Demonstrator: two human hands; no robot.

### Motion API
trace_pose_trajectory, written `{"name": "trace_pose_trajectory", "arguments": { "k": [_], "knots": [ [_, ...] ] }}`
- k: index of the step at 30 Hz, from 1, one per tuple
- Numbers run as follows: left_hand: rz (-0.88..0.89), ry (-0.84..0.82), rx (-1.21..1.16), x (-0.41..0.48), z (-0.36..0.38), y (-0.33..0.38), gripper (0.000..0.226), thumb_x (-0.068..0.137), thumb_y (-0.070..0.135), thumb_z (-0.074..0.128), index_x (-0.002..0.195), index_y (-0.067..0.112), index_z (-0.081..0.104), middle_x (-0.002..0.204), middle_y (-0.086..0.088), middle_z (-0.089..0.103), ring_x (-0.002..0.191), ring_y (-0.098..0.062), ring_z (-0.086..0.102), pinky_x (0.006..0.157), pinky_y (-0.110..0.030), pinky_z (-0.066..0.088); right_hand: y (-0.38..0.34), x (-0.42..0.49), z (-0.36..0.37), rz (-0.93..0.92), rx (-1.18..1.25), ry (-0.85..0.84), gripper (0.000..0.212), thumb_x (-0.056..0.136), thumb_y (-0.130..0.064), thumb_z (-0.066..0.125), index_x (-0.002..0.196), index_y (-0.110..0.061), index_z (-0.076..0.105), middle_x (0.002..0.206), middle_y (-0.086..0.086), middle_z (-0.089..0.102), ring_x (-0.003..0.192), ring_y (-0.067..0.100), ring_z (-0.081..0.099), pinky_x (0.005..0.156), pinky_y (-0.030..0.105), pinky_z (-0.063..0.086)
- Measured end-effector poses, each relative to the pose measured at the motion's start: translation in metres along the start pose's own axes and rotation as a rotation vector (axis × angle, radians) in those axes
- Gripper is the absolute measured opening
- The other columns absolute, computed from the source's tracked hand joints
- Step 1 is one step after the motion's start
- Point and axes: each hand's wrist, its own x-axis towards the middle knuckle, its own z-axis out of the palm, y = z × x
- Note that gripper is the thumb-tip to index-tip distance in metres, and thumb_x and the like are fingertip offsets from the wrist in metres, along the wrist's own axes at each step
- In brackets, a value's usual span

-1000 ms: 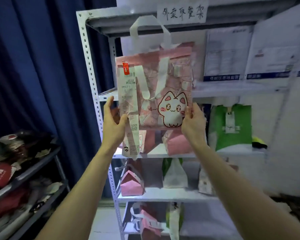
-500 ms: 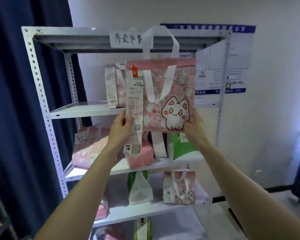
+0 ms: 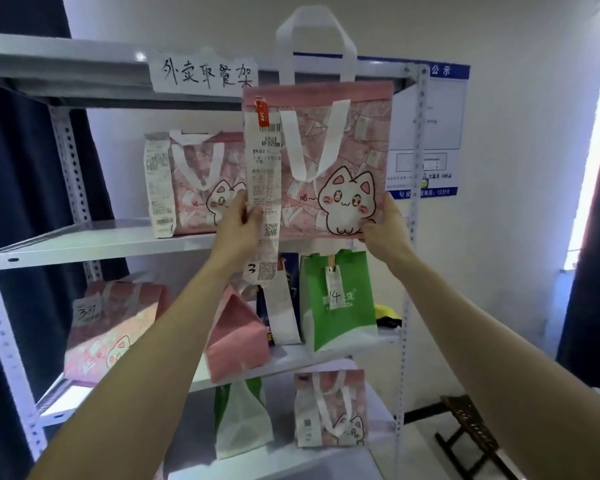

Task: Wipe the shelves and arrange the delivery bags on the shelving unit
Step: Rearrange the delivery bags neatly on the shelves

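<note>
Two hands hold one delivery bag at the top tier of the shelving unit [image 3: 417, 161]. The left hand [image 3: 238, 230] grips the lower left corner of the pink cat bag [image 3: 340, 157], with its thumb over the long receipt [image 3: 263, 174] that hangs down the bag's front. The right hand [image 3: 383, 233] grips the lower right corner, its fingers curled behind the panel.

Compared with a second ago, the bag rides higher against the rack. Its bottom edge, which then hung well below the upper shelf [image 3: 84, 242], now lies level with that board. The view has also drawn nearer and swung right, so the bag sits between the right upright and the second pink cat bag [image 3: 194, 181], which stands on the same board. The grip at both corners is unchanged.

Whether the bag's base already touches the board cannot be told, because the hands and the panel hide the contact. By judgement, the arranging step is near its end for this bag, and it remains to seat it upright just beside its twin and let go. The green bag [image 3: 340, 303] stands on the tier below. No cloth is in view, so the wiping part cannot be judged.
</note>
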Motion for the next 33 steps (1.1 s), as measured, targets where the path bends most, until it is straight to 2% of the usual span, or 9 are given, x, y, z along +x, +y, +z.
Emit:
{"name": "trace_pose_trajectory", "arguments": {
  "k": [4,6,11,15,18,21,26,28,33],
  "knots": [
    [0.006,0.004,0.026,0.018,0.025,-0.005,0.035,0.113,0.017,0.05,0.146,0.028,0.056,0.129,0.018,0.071,0.113,0.001,0.068,0.095,-0.027,0.057,0.019,0.031,-0.008,0.003,-0.039,-0.002,0.058,0.095,0.004,0.058,0.148,-0.015,0.043,0.141,0.004,0.062,0.125,0.027,0.061,0.101,0.045,0.056],
    [-0.004,0.012,0.045,0.028,0.037,-0.007,0.036,0.112,0.018,0.051,0.147,0.029,0.055,0.131,0.018,0.071,0.116,-0.002,0.069,0.097,-0.029,0.058,0.03,0.049,-0.01,0.017,-0.076,-0.022,0.054,0.097,0.001,0.058,0.147,-0.013,0.039,0.141,0.007,0.062,0.124,0.029,0.06,0.094,0.038,0.053],
    [-0.011,0.045,0.133,0.061,0.064,-0.021,0.032,0.11,0.027,0.055,0.141,0.035,0.056,0.135,0.015,0.069,0.122,-0.01,0.068,0.107,-0.046,0.057,0.058,0.102,-0.012,0.017,-0.064,-0.087,0.061,0.096,0.001,0.056,0.148,-0.013,0.028,0.14,0.007,0.056,0.126,0.032,0.058,0.104,0.052,0.054],
    [-0.017,0.068,0.217,0.08,0.094,-0.023,0.034,0.112,0.023,0.055,0.146,0.026,0.055,0.133,0.014,0.068,0.11,0.005,0.063,0.094,-0.028,0.056,0.084,0.139,-0.016,-0.008,-0.038,-0.13,0.069,0.095,0.003,0.053,0.154,-0.014,0.022,0.131,-0.001,0.05,0.119,0.024,0.054,0.102,0.046,0.055],
    [-0.066,0.075,0.231,0.088,0.112,-0.031,0.034,0.111,0.024,0.057,0.144,0.03,0.054,0.137,0.013,0.068,0.122,-0.011,0.067,0.106,-0.045,0.058,0.104,0.16,-0.015,-0.024,-0.043,-0.144,0.065,0.096,0.002,0.053,0.152,-0.013,0.024,0.128,0.0,0.051,0.112,0.021,0.053,0.083,0.028,0.055],
    [-0.126,0.074,0.273,0.093,0.128,-0.036,0.037,0.11,0.021,0.058,0.147,0.026,0.052,0.143,0.008,0.066,0.127,-0.016,0.064,0.109,-0.054,0.056,0.121,0.176,-0.013,-0.052,-0.085,-0.15,0.06,0.095,0.003,0.053,0.147,-0.012,0.029,0.122,0.0,0.053,0.102,0.022,0.053,0.061,0.016,0.041],
    [-0.138,0.066,0.368,0.107,0.147,-0.04,0.047,0.105,0.026,0.067,0.149,0.026,0.05,0.144,0.009,0.067,0.124,-0.015,0.066,0.108,-0.052,0.056,0.143,0.201,-0.008,-0.045,-0.078,-0.182,0.055,0.097,0.001,0.054,0.144,-0.013,0.03,0.124,0.0,0.052,0.104,0.021,0.052,0.058,0.013,0.037],
    [-0.136,0.073,0.387,0.117,0.153,-0.044,0.05,0.104,0.029,0.069,0.149,0.026,0.049,0.145,0.008,0.067,0.128,-0.017,0.067,0.108,-0.052,0.056,0.148,0.209,-0.007,-0.032,-0.061,-0.178,0.055,0.097,0.0,0.055,0.144,-0.014,0.031,0.127,0.001,0.054,0.105,0.021,0.053,0.065,0.016,0.043],
    [-0.128,0.082,0.448,0.13,0.166,-0.066,0.05,0.105,0.024,0.069,0.151,0.017,0.048,0.148,-0.001,0.065,0.134,-0.022,0.062,0.106,-0.04,0.051,0.163,0.213,-0.002,-0.041,-0.116,-0.239,0.061,0.098,-0.011,0.06,0.15,-0.014,0.029,0.147,0.008,0.051,0.13,0.032,0.053,0.105,0.049,0.049]
  ]
}}
